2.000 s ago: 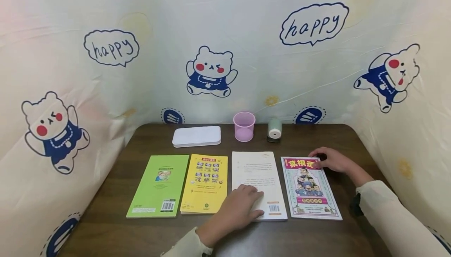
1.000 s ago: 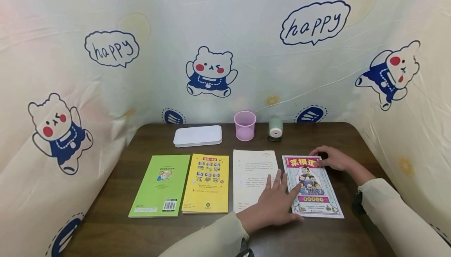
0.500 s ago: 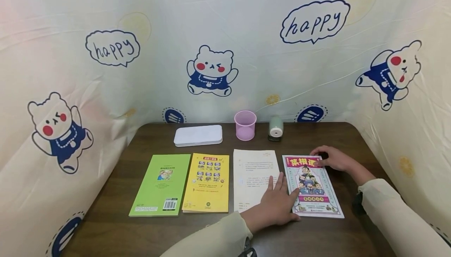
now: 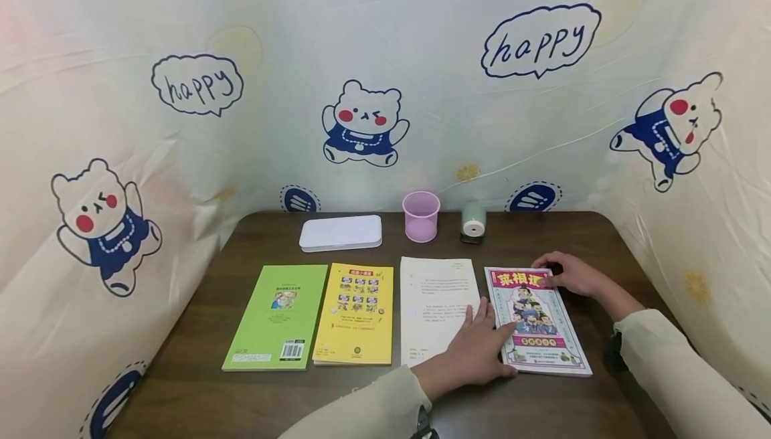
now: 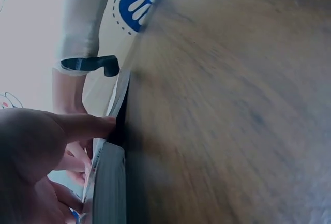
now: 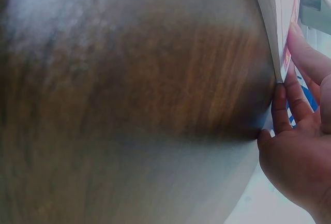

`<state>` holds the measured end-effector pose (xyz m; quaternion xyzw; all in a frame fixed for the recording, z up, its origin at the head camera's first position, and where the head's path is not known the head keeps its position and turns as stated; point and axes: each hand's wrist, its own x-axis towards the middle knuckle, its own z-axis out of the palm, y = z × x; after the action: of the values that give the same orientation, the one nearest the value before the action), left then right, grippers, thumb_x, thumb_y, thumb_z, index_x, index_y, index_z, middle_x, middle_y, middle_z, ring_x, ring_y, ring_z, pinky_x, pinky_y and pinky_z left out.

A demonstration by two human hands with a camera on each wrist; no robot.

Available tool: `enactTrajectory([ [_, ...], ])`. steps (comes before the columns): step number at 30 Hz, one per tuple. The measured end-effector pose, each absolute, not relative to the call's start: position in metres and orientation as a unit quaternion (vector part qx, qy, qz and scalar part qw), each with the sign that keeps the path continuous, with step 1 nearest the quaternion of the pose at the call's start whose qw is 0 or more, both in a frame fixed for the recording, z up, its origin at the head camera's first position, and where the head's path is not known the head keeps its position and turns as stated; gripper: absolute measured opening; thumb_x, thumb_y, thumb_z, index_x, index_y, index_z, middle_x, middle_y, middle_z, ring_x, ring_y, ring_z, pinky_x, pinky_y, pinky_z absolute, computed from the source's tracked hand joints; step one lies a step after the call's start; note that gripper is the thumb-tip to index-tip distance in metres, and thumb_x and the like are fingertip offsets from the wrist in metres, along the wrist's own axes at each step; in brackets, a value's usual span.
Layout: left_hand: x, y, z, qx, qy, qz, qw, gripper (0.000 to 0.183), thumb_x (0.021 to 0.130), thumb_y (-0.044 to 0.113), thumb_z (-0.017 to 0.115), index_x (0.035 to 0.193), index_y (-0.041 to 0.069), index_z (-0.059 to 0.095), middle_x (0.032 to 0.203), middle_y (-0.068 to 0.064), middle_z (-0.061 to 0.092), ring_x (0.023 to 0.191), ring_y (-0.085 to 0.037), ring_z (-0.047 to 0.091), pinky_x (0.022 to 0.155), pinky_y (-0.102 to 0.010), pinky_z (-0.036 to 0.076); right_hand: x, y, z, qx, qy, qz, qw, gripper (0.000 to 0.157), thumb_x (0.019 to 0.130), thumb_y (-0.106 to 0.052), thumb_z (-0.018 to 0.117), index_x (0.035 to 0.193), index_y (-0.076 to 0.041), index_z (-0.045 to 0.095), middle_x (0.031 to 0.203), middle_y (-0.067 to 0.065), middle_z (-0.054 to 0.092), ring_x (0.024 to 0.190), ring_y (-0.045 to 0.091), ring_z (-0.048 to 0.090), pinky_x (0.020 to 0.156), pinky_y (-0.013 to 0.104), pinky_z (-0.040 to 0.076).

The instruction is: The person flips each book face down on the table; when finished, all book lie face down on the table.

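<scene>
In the head view, a comic-style book (image 4: pixel 538 342) with a pink title band lies at the right of a row of books. My right hand (image 4: pixel 572 274) pinches its upper right corner, thumb on the cover; the right wrist view shows the right hand's fingers (image 6: pixel 279 105) at the edge and underside. My left hand (image 4: pixel 472 348) rests with spread fingers across the gap between this book and the white book (image 4: pixel 436 292), touching the comic book's left edge. In the left wrist view, the left thumb (image 5: pixel 93 127) lies against a book's lower edge.
A green book (image 4: pixel 276 317) and a yellow book (image 4: pixel 354 315) lie to the left on the dark wooden table (image 4: pixel 199 385). Along the back stand a flat white case (image 4: pixel 340 233), a pink cup (image 4: pixel 421 217) and a small green pencil sharpener (image 4: pixel 472 221). A printed curtain (image 4: pixel 271 91) surrounds the table.
My left hand has moved right, from the lower part of the white book to the comic book's left edge, its fingers now more spread. The right hand stays at the corner.
</scene>
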<state>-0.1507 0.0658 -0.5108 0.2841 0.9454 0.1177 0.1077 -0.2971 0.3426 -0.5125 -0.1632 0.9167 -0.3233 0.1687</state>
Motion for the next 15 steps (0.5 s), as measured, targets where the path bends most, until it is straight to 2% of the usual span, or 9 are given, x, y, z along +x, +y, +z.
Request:
enactTrajectory([
  [5, -0.15, 0.065, -0.504, 0.282, 0.931, 0.2, 0.121, 0.079, 0.089, 0.055, 0.076, 0.157, 0.027, 0.046, 0.166, -0.023, 0.027, 0.157, -0.035, 0.02, 0.127, -0.043, 0.024, -0.296, 0.345, -0.514, -0.165, 0.916, -0.324, 0.167, 0.034, 0.096, -0.022, 0.075, 0.124, -0.006, 0.067, 0.124, 0.018, 0.063, 0.11, 0.037, 0.054, 0.099, 0.065, 0.045],
  [7, -0.149, 0.065, -0.502, 0.274, 0.924, 0.234, 0.128, 0.081, 0.09, 0.052, 0.077, 0.158, 0.026, 0.043, 0.167, -0.023, 0.024, 0.155, -0.035, 0.026, 0.124, -0.039, 0.031, -0.295, 0.345, -0.515, -0.166, 0.916, -0.325, 0.169, 0.034, 0.096, -0.022, 0.074, 0.124, -0.006, 0.067, 0.123, 0.018, 0.063, 0.11, 0.037, 0.054, 0.099, 0.065, 0.046],
  [12, -0.148, 0.067, -0.498, 0.267, 0.908, 0.297, 0.126, 0.089, 0.091, 0.048, 0.077, 0.163, 0.02, 0.033, 0.169, -0.023, 0.017, 0.149, -0.026, 0.038, 0.113, -0.026, 0.043, -0.296, 0.344, -0.514, -0.163, 0.914, -0.329, 0.169, 0.035, 0.095, -0.022, 0.075, 0.125, -0.005, 0.066, 0.123, 0.019, 0.063, 0.109, 0.036, 0.054, 0.098, 0.064, 0.046],
  [15, -0.149, 0.068, -0.498, 0.267, 0.896, 0.33, 0.128, 0.095, 0.092, 0.045, 0.077, 0.165, 0.015, 0.025, 0.17, -0.022, 0.012, 0.149, -0.022, 0.036, 0.114, -0.024, 0.041, -0.297, 0.344, -0.513, -0.166, 0.915, -0.328, 0.166, 0.034, 0.095, -0.022, 0.075, 0.124, -0.005, 0.066, 0.122, 0.017, 0.063, 0.108, 0.035, 0.054, 0.097, 0.06, 0.047],
])
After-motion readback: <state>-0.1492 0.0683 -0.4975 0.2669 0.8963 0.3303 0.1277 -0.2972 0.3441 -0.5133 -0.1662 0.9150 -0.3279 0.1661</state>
